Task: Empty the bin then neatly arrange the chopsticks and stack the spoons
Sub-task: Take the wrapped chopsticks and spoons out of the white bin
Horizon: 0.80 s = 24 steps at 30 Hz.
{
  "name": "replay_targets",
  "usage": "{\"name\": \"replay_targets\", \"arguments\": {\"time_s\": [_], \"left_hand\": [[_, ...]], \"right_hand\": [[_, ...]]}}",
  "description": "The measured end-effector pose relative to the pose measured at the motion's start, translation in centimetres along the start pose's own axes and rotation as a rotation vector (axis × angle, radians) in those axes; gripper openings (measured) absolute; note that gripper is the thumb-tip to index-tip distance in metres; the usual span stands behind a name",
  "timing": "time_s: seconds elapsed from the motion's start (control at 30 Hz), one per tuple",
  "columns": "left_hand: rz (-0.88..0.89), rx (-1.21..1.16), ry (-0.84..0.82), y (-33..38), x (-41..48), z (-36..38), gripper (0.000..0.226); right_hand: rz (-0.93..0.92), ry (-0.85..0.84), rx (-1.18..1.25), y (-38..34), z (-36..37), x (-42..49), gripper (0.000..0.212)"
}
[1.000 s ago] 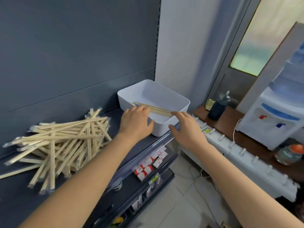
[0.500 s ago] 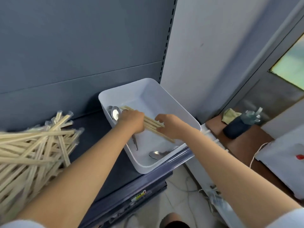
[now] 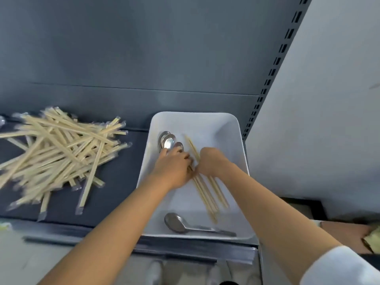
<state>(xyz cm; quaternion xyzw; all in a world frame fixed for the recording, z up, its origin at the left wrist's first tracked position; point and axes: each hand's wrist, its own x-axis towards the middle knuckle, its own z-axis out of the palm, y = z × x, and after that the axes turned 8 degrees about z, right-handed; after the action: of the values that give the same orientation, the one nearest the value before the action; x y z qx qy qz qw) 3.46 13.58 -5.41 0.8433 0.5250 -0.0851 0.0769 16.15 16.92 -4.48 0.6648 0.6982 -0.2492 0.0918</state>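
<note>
White plastic, the bin (image 3: 226, 128) sits on the right of the dark shelf (image 3: 123, 202), and both hands are now well inside it. A second ago they were only at its near rim. Half a second ago they had reached in over a small bundle of chopsticks, and since then the view has swung to look almost straight down.

The left hand (image 3: 172, 169) and right hand (image 3: 211, 161) meet, touching, over the chopsticks (image 3: 205, 194). These run from the far middle of the bin, under the hands, and fan out toward the near right. The right hand's fingers are curled down round the sticks. The left hand's fingers are curled too, just beside them, with the thumb at the handles of the spoons (image 3: 168, 141) nested at the far left. Whether it grips sticks or handles I cannot tell. One more spoon (image 3: 181, 223) lies alone along the near wall.

On the left of the shelf, well apart from the bin, lies the loose pile (image 3: 57, 157) of wrapped chopsticks, crossing every way.

I judge the emptying nearly done, since only a few sticks and some spoons remain inside. The likely next move is to lift this last bundle across to the pile, and the fanned near ends could slip from the grasp. Arranging and stacking have not yet begun.
</note>
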Motion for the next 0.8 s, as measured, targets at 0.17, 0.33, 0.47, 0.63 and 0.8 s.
{"name": "replay_targets", "arguments": {"time_s": [0.17, 0.33, 0.47, 0.63, 0.8], "left_hand": [[-0.204, -0.066, 0.013, 1.5, -1.2, 0.5, 0.051], [-0.356, -0.07, 0.071, 1.9, -1.7, 0.5, 0.053], [-0.512, -0.263, 0.332, 1.5, -1.5, 0.9, 0.057], [-0.678, -0.435, 0.221, 0.6, -0.7, 1.3, 0.045], [-0.626, -0.516, 0.225, -0.2, -0.7, 1.7, 0.013]], "right_hand": [[-0.029, -0.082, 0.128, 1.2, -0.4, 0.1, 0.033], [-0.023, -0.082, 0.203, 1.3, -0.2, -0.1, 0.022], [-0.056, -0.007, 0.165, 0.7, 0.1, -0.6, 0.008], [-0.069, 0.042, 0.128, 0.0, 0.9, -0.4, 0.034], [-0.019, -0.038, 0.241, 0.4, 1.0, 0.0, 0.007]]}}
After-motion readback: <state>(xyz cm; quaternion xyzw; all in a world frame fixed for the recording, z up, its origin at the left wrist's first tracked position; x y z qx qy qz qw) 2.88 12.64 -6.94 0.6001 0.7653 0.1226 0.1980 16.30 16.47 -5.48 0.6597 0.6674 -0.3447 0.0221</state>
